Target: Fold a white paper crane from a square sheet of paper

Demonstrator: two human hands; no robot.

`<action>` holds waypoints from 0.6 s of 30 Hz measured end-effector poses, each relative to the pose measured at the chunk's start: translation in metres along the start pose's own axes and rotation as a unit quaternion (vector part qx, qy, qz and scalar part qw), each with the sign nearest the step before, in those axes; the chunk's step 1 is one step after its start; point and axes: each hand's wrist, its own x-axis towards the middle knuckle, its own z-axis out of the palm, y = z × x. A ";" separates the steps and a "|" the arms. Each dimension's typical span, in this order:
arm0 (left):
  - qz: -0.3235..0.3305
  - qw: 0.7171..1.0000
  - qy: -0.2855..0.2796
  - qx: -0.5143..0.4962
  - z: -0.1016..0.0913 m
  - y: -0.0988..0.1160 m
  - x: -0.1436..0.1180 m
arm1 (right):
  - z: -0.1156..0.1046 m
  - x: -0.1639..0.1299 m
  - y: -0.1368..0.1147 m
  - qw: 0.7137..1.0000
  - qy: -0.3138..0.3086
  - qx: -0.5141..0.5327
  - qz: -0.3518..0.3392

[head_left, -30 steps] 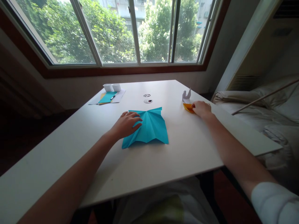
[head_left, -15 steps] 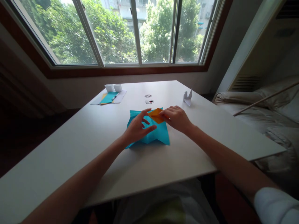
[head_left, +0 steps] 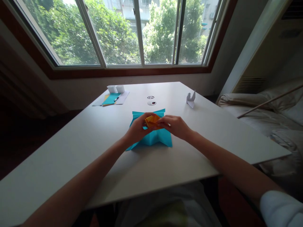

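Between my two hands is a small folded piece of orange paper (head_left: 152, 120), held above a blue sheet. My left hand (head_left: 139, 126) grips its left side, fingers behind and thumb in front at the lower edge. At its right side, my right hand (head_left: 174, 124) pinches the orange paper with thumb and fingers. Beneath, the creased blue paper (head_left: 151, 138) lies on the white table with its corners raised; my hands hide part of its middle.
Stacked coloured paper (head_left: 111, 99) with a pen (head_left: 116, 98) lies at the back left, beside white paper boxes (head_left: 115, 89). A white origami figure (head_left: 190, 99) stands at the back right. Two flat round pieces (head_left: 151, 103) lie beyond the blue paper on the white table (head_left: 208, 132).
My left hand has closed from open fingers onto the orange paper. The orange paper and my right hand have shifted slightly left and down, and the paper is turned differently.
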 end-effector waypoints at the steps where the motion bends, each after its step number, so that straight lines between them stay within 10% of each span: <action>1: -0.001 1.000 0.004 0.009 0.000 0.000 0.000 | -0.001 0.000 0.000 1.000 -0.003 0.005 0.001; 18: -0.017 0.994 0.061 0.091 -0.004 0.001 0.001 | -0.005 0.006 0.010 0.960 0.148 0.213 0.110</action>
